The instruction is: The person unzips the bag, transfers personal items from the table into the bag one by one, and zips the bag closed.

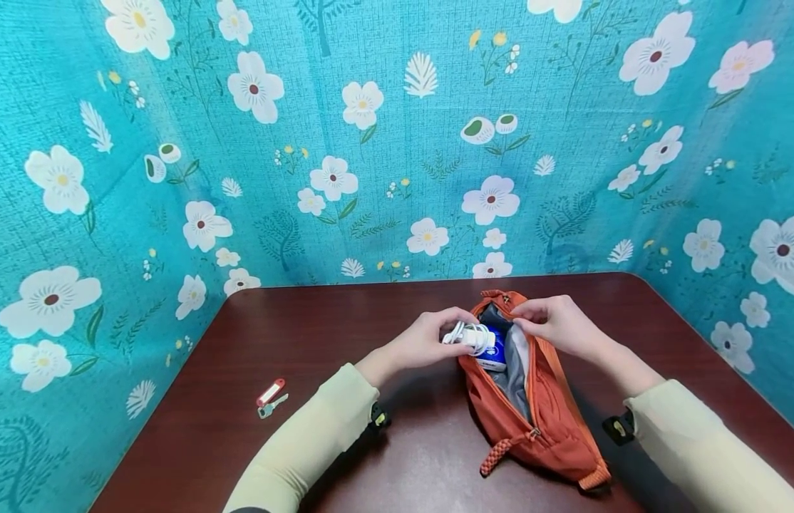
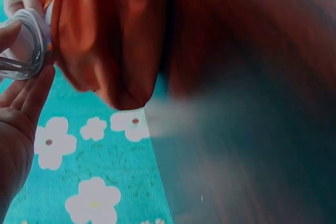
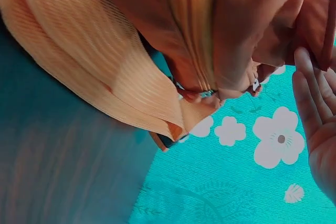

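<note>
An orange waist bag lies unzipped on the table, its grey lining showing. My left hand grips a coiled white charging cable at the bag's opening; in the left wrist view the loops of cable sit between thumb and fingers. Partly behind the cable, a blue-and-white packet is inside the bag. With thumb and fingers, my right hand pinches the far right edge of the opening. From the right wrist, those fingers show against the orange fabric.
A key with a red tag lies on the left of the dark red-brown table. A braided orange zipper pull hangs toward the near side. Teal floral cloth surrounds the table's back and sides.
</note>
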`<state>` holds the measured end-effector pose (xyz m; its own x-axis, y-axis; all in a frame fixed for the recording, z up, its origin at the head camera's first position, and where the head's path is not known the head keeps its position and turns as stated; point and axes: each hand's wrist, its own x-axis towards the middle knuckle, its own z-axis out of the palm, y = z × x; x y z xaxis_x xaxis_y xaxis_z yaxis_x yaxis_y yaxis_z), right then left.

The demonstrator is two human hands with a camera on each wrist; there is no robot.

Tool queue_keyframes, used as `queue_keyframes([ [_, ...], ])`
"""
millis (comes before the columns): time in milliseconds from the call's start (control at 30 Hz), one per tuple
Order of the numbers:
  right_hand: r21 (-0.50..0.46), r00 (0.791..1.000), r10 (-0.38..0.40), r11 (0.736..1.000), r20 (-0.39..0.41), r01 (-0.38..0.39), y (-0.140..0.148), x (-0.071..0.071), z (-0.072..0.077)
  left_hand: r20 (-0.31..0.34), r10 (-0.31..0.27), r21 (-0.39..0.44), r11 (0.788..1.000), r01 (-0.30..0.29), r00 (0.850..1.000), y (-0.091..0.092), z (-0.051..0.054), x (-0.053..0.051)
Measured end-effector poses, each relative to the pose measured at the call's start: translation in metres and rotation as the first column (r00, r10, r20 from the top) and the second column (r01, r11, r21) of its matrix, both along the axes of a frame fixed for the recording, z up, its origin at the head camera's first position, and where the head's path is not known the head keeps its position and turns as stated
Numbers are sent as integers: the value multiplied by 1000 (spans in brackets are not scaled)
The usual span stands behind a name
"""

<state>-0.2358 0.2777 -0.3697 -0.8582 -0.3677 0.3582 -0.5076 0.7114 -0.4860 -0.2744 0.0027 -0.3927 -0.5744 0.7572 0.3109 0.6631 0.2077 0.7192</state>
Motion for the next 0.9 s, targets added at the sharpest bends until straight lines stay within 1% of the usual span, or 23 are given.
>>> queue_keyframes([
  [100, 15, 1000, 1, 1000, -5, -1, 0, -1, 7, -34, -30, -1, 1000, 30, 999, 7, -2, 3],
  [233, 20, 1000, 12, 1000, -3, -12, 0, -2, 16, -114, -57, -9, 998, 57, 992, 16, -3, 4],
  [300, 22, 1000, 26, 999, 1, -26, 0, -2, 19, -146, -67, -30, 998, 63, 987, 20, -4, 4],
  [367, 26, 999, 35, 999, 3, -35, 0, -3, 22, -167, -80, -73, 995, 68, 983, 23, -5, 4],
  [500, 39, 999, 35, 999, 18, -35, 0, -3, 26, -154, -112, -161, 983, 87, 982, 26, -9, 6],
  [600, 43, 999, 34, 998, 32, -36, 0, -3, 27, -135, -123, -200, 975, 95, 983, 28, -8, 6],
  [733, 41, 999, 35, 998, 33, -36, -1, -4, 26, -143, -122, -222, 971, 89, 982, 32, -7, 2],
  [900, 34, 999, 43, 998, 30, -44, -4, -4, 23, -181, -76, -209, 977, 37, 981, 38, -10, -3],
])
